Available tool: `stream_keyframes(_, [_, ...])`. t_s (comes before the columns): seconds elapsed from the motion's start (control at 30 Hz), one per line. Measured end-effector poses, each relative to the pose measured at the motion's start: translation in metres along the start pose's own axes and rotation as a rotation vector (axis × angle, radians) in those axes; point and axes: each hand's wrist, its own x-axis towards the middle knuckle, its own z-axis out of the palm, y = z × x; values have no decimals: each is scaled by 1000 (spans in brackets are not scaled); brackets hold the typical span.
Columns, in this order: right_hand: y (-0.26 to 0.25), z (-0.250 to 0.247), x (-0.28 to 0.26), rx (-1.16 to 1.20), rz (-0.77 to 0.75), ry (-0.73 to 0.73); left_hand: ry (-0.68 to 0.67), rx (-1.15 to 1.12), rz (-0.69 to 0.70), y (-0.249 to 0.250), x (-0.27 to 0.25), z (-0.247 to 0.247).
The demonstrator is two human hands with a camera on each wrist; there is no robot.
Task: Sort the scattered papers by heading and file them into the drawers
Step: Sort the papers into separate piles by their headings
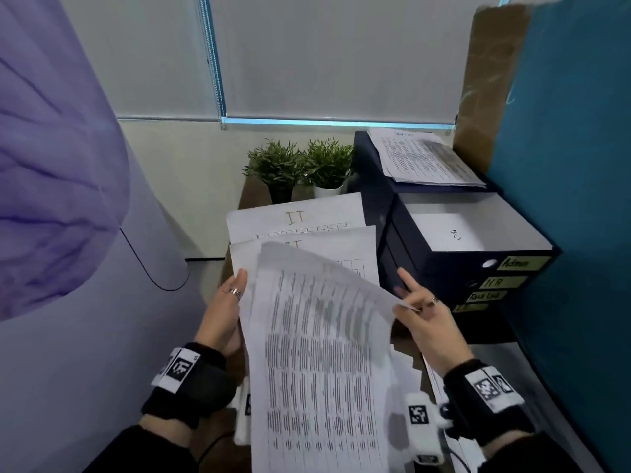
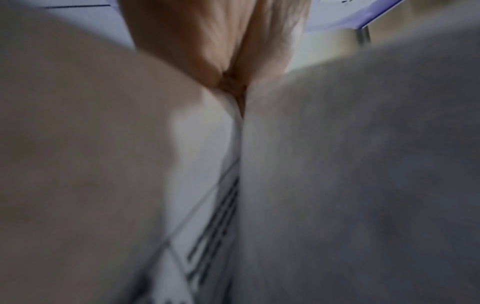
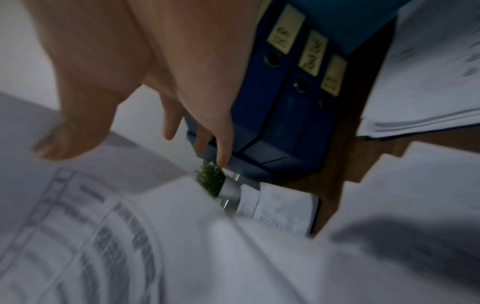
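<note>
My left hand (image 1: 223, 315) grips the left edge of a stack of printed papers (image 1: 307, 387) held upright in front of me. My right hand (image 1: 423, 315) pinches the right corner of the top sheet (image 1: 327, 302) and peels it away, index finger pointing up. Behind it are sheets headed "IT" (image 1: 297, 216). The dark blue drawer unit (image 1: 444, 268) stands to the right, with labels (image 1: 522, 262) reading "Admin" and "HR". In the right wrist view my thumb (image 3: 52, 144) lies on the curved sheet (image 3: 103, 236) beside the drawers (image 3: 285, 123). The left wrist view shows blurred paper (image 2: 337, 185) against my palm (image 2: 207, 41).
More printed sheets (image 1: 426, 158) lie on top of the drawer unit. Two small potted plants (image 1: 276, 165) stand at the back of the wooden desk. A teal partition (image 1: 563, 165) closes the right side. Loose paper piles (image 3: 415, 82) lie on the desk at right.
</note>
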Motion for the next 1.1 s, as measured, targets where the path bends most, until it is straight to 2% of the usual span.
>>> stream_keyframes(0.1, [11, -13, -1, 134, 111, -11, -10, -21, -44, -5, 1, -1])
stream_keyframes(0.2, [18, -9, 5, 232, 154, 8, -60, -17, -77, -10, -6, 6])
stream_keyframes(0.27, [22, -1, 9, 244, 164, 71, -105, -4, -94, -17, -12, 11])
stream_keyframes(0.33, [22, 8, 10, 143, 104, 172, -147, 114, -55, -24, -18, 17])
stream_keyframes(0.43, [7, 23, 11, -37, -88, 323, -208, 505, 153, -25, -24, 26])
stream_keyframes(0.5, [-15, 34, 7, -105, -249, 404, -205, 528, 340, -18, -26, 35])
stream_keyframes(0.6, [-45, 46, -2, 13, -426, 402, -91, 478, 547, -10, -30, 50])
stream_keyframes(0.7, [-41, 44, -13, 136, -434, 346, 22, 414, 694, -17, -29, 50])
stream_keyframes(0.77, [-23, 38, -20, 102, -314, 292, -57, 246, 498, -22, -25, 37])
stream_keyframes(0.8, [-12, 35, -23, 47, -246, 261, -125, 148, 337, -35, -22, 29])
stream_keyframes(0.83, [-2, 33, -25, -4, -195, 226, -179, 151, 250, -44, -21, 22])
stream_keyframes(0.87, [8, 31, -26, -56, -148, 187, -124, 233, 196, -55, -16, 17])
stream_keyframes(0.9, [14, 32, -28, -111, -93, 139, -86, 357, 172, -66, -13, 12])
stream_keyframes(0.97, [24, 34, -28, -162, 8, 99, -87, 439, 103, -83, -12, 8])
stream_keyframes(1.03, [31, 32, -26, -126, 3, 104, -106, 366, 51, -87, -12, 9])
stream_keyframes(1.1, [27, 31, -21, -78, -18, 132, -85, 329, 63, -78, -13, 14])
